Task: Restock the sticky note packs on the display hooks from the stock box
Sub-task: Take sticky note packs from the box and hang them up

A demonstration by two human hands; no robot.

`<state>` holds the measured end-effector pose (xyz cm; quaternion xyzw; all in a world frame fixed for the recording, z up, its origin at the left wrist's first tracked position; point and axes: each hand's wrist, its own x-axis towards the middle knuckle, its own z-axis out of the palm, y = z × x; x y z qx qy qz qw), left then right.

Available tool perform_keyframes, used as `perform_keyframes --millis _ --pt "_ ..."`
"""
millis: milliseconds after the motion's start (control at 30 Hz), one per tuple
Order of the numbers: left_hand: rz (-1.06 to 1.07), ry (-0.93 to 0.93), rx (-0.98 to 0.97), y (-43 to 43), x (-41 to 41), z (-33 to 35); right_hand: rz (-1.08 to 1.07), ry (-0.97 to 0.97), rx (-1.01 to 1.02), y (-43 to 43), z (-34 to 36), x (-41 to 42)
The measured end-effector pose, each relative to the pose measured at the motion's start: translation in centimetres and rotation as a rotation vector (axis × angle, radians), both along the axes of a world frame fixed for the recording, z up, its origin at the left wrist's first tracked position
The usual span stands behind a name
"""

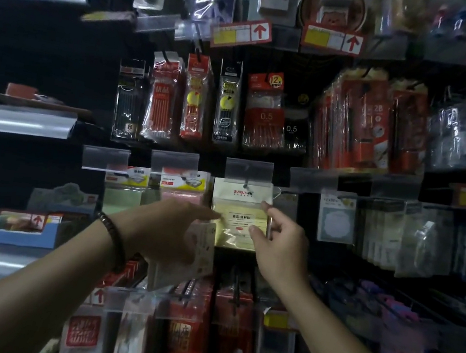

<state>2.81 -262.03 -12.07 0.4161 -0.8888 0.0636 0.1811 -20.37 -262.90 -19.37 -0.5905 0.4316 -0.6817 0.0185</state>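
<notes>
Restocking is centred on the yellow sticky note pack (237,211), which is hung from the hook (245,184) in the middle of the display, under a clear label holder (249,169). Its right edge is pinched by the right hand (281,242), with the thumb laid on the front and the forefinger bent round the upper corner. Its left edge is touched by the stretched forefinger of the left hand (164,226); the other fingers are hidden, so it cannot be told whether they are curled. A pale pack (202,246) is seen just below that palm, and whether it is held cannot be told either. A pink pack (181,196) and a green pack (122,197) are hung just beside, to the left. The stock box is not in view.

Risk is judged to lie at the hook: if the pack is released before its hole is fully seated, it may be slid off the tip and dropped. The hole could also be torn by a sideways tug.
</notes>
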Motion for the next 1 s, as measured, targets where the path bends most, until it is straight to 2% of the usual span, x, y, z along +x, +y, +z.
perform_keyframes --millis 100,233,333,433,567,667,767,1000 --pt "-0.022 0.126 0.074 0.4 0.4 -1.1 -0.131 0.111 0.030 0.1 0.4 0.3" --pt "-0.107 0.443 0.203 1.4 0.6 -3.5 -0.311 0.167 0.055 0.6 -0.4 0.3" --pt "-0.240 0.774 0.410 2.1 -0.4 -5.4 -0.190 0.054 -0.088 2.4 -1.4 0.6" --pt "-0.358 0.956 0.533 2.7 -2.6 -6.5 -0.022 -0.061 -0.205 4.9 -3.0 0.7" --pt "-0.451 1.116 0.563 3.3 -6.3 -6.9 -0.073 0.044 -0.222 6.9 -5.2 -0.6" --pt "-0.510 1.163 0.588 3.9 -9.1 -6.8 -0.213 0.160 -0.198 7.5 -5.9 -2.2" --pt "-0.466 1.159 0.541 3.7 -11.5 -6.5 -0.224 0.198 -0.138 7.8 -5.9 -3.3" --pt "-0.352 0.919 0.281 2.6 -13.9 -4.9 -0.334 0.189 -0.110 6.7 -4.5 -5.4"
